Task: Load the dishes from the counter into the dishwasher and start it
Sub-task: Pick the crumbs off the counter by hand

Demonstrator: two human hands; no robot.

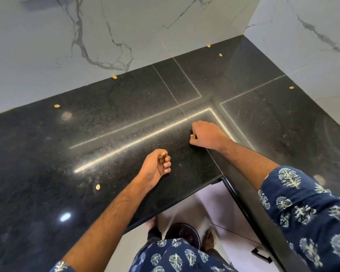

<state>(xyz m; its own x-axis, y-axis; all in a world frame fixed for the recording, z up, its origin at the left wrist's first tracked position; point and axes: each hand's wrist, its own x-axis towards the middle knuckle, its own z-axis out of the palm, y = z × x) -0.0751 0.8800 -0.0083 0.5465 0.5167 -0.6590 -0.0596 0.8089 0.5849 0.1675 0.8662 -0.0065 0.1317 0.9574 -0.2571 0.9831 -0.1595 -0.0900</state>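
Note:
No dishes or dishwasher appear in the head view. A black polished stone counter (106, 124) fills the corner, with several small tan shell-like bits scattered on it, such as one bit (98, 186) near the front left and another bit (56, 106) by the back wall. My left hand (155, 167) hovers over the counter's middle with fingers curled around a few of these tan bits (162, 156). My right hand (206, 135) rests on the counter near the inner corner and pinches one tan bit (192, 136).
White marble walls (126, 26) rise behind and to the right. More tan bits lie at the wall foot (114, 77), (208, 46), (220, 54) and on the right (291, 87). Below the counter edge stands a dark round bin (183, 233) on pale floor, beside a black cabinet handle (262, 255).

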